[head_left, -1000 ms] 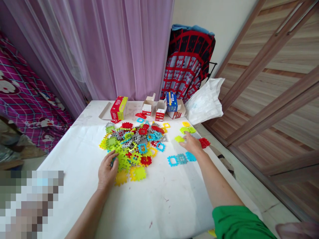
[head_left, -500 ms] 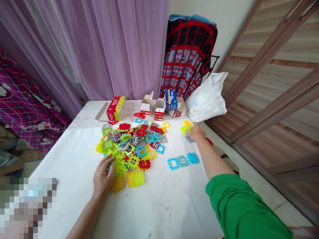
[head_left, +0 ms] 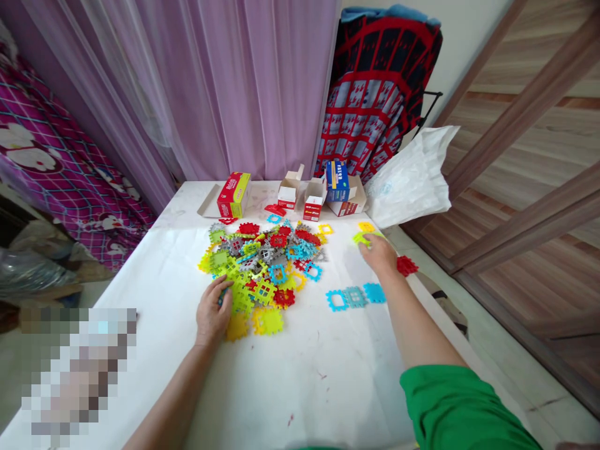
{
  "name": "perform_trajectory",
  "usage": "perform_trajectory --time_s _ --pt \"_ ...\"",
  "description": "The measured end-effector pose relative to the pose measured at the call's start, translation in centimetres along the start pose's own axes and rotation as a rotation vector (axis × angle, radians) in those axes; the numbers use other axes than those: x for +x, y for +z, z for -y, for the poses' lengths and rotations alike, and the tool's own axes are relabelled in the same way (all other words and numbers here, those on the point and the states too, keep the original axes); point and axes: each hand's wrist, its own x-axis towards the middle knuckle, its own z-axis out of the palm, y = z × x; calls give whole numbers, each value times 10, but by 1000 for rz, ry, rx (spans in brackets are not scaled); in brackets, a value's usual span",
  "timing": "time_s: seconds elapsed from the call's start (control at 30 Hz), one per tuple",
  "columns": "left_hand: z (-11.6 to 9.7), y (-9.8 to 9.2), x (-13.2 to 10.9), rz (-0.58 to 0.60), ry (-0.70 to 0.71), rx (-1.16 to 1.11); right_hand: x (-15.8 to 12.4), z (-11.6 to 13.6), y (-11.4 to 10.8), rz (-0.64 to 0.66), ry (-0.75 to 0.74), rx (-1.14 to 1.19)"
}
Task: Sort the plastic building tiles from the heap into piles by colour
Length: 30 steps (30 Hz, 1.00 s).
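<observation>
A pile of toothed plastic squares (head_left: 262,256) in green, yellow, red, blue and grey lies mid-table. At its lower left edge my left hand (head_left: 214,309) has curled fingers around a small blue piece, partly hidden by them. On the right, my right hand (head_left: 379,253) touches a lime-green piece (head_left: 360,238) with its fingertips, just below a yellow piece (head_left: 367,227). Nearer me, a row of three blue squares (head_left: 355,297) lies flat, its right end close to my right forearm. A red piece (head_left: 407,265) is to the right of my right wrist.
Along the table's (head_left: 300,375) back edge stand a red and yellow box (head_left: 233,195), small open boxes (head_left: 314,200) and a blue box (head_left: 337,181). A white plastic bag (head_left: 407,178) leans at the back right corner. A pixelated patch covers the lower left.
The view has shifted, so the table items appear farther right. The grey piece beside my right hand is now hidden behind it, and more of the red piece shows. My left hand stays at the pile.
</observation>
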Motion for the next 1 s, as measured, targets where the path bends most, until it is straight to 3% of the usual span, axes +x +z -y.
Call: perform_trajectory --time_s 0.1,0.2,0.3,0.4,0.53,0.6,0.8,1.0 --pt "0 2 0 -6 15 5 -49 36 12 -23 -254 230" --pt "1 4 1 -16 36 10 -106 79 25 39 -576 420" --pt "1 1 -5 7 86 53 -150 112 32 125 -828 410" --pt "-2 -7 -22 118 176 200 -171 126 38 194 -947 308" --pt "-11 -14 -45 355 318 402 -168 135 51 189 -952 221" --pt "-17 -10 -44 377 294 458 -160 144 60 143 -929 216" --pt "-30 8 -8 263 79 512 -141 164 82 -68 -825 308" --pt "-13 1 -17 100 149 444 -142 136 89 -391 -593 569"
